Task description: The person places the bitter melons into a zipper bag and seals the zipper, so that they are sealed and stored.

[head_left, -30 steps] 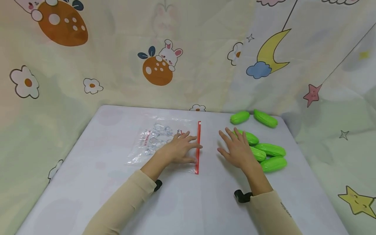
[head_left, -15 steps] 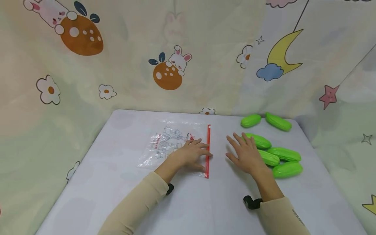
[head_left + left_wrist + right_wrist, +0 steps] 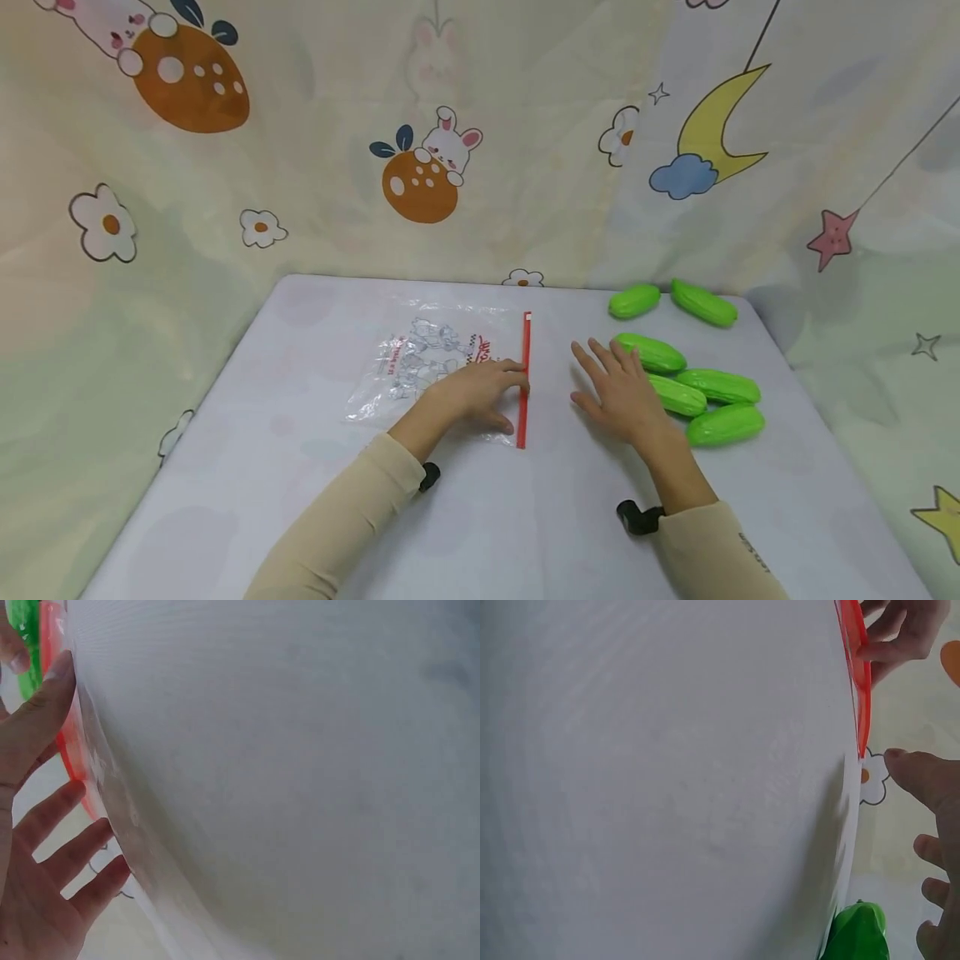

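Observation:
A clear plastic zip bag [image 3: 431, 358] with printed drawings and red lettering lies flat on the table. Its red zip strip [image 3: 526, 342] runs down the right side. My left hand [image 3: 476, 396] rests on the bag by this strip, fingers lightly bent and apart; in the left wrist view its fingertips touch the bag's edge. To the right, my right hand [image 3: 618, 396] hovers with spread fingers and holds nothing. Beside and partly behind it lies a group of glossy, bright green cucumbers [image 3: 726, 425]. The right hand covers part of one cucumber [image 3: 678, 396].
Two more green cucumbers, one short [image 3: 634, 301] and one longer [image 3: 703, 302], lie near the table's back right corner. The white table [image 3: 285, 467] ends at a patterned cloth backdrop [image 3: 315, 167]. A black wrist mount [image 3: 639, 518] sits at the right sleeve.
The left hand's fingers, more spread earlier, have drawn in and bent at the red strip. The right hand keeps its spread pose near the cucumbers. The head view has shifted slightly.

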Motion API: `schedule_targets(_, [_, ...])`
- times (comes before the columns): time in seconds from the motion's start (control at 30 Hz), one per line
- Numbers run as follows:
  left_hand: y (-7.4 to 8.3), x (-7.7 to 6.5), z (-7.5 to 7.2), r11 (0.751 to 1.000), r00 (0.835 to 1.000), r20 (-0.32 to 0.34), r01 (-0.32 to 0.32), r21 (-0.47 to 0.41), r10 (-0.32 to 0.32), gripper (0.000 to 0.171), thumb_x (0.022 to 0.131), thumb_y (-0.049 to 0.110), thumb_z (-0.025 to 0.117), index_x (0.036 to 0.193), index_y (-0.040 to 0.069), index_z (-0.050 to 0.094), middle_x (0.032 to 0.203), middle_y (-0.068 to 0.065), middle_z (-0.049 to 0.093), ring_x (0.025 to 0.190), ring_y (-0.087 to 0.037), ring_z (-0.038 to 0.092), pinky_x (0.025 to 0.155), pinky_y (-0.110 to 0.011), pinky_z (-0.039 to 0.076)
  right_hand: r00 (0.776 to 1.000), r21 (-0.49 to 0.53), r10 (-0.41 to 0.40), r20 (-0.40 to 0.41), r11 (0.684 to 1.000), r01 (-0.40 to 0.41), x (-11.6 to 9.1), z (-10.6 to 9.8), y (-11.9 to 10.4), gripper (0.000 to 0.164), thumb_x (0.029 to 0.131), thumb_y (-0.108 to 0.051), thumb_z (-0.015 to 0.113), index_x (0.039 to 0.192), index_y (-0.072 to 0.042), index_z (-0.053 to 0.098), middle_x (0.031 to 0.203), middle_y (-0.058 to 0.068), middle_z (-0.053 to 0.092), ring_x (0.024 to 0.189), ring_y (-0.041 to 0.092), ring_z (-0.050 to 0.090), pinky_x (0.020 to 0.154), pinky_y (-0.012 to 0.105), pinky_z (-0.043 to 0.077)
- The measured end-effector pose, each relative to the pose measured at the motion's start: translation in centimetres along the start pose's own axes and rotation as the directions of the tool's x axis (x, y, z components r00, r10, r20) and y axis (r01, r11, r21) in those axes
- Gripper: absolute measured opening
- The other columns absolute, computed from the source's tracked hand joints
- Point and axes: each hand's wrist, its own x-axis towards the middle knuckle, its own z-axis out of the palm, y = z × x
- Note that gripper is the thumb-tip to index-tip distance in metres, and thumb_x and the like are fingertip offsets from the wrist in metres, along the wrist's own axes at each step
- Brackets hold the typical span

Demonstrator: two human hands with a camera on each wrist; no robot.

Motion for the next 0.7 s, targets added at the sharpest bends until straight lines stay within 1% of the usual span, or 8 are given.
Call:
schedule_targets(0.13, [-0.3,-0.3,0.0,1.0,1.0,-0.017,0.02,0.011,-0.02,0.066,0.081,0.05,0.085,0.138,0.03,0.06,0.157,0.002,0.046,0.144,-0.022,0.045,0.118,-0.042,0.04,1.0,0.015,-0.009,-0.003,1.0,0.009,0.2,-0.3,0.0,0.076,0.099,-0.039,0.066,0.162,-0.017,0.03,0.164,0.021,0.032,0.15,0.052,0.023,0.12,0.07,0.014])
schedule_targets(0.23, [-0.5,-0.4,0.0,1.0,0.999,-0.028,0.019,0.012,-0.018,0.059,0.082,0.05,0.084,0.134,0.031,0.061,0.155,0.002,0.047,0.143,-0.022,0.046,0.117,-0.042,0.04,1.0,0.028,-0.009,-0.008,1.0,0.009,0.5,-0.7,-0.1,0.076,0.099,-0.037,0.067,0.162,-0.016,0.03,0.164,0.022,0.031,0.15,0.053,0.022,0.121,0.07,0.013])
schedule_targets(0.37, [-0.5,-0.5,-0.1,1.0,0.999,-0.031,0.007,-0.008,-0.007,0.051,0.083,0.048,0.085,0.125,0.03,0.063,0.151,0.003,0.049,0.138,-0.021,0.049,0.115,-0.041,0.042,1.0,0.03,-0.008,0.0,1.0,0.008,0.8,-1.2,-0.4,0.076,0.099,-0.036,0.067,0.162,-0.014,0.031,0.163,0.022,0.031,0.15,0.053,0.022,0.12,0.071,0.014])
schedule_targets(0.47, [-0.5,-0.5,0.0,1.0,0.999,-0.031,0.004,-0.024,-0.005,0.046,0.082,0.048,0.085,0.118,0.029,0.062,0.147,0.004,0.05,0.131,-0.019,0.052,0.112,-0.039,0.046,1.0,0.029,-0.012,-0.004,0.999,0.012,1.0,-1.0,-0.7,0.075,0.098,-0.036,0.068,0.161,-0.013,0.033,0.163,0.023,0.033,0.149,0.053,0.023,0.119,0.072,0.016])
schedule_targets(0.7, [-0.8,-0.6,0.4,0.999,0.998,-0.066,-0.003,-0.049,0.0,0.046,0.082,0.049,0.085,0.116,0.031,0.059,0.146,0.004,0.048,0.119,-0.016,0.058,0.102,-0.037,0.052,1.0,0.02,-0.008,0.014,1.0,0.008,1.2,-0.2,-1.3,0.077,0.098,-0.038,0.067,0.162,-0.015,0.031,0.163,0.023,0.032,0.15,0.052,0.023,0.121,0.069,0.015])
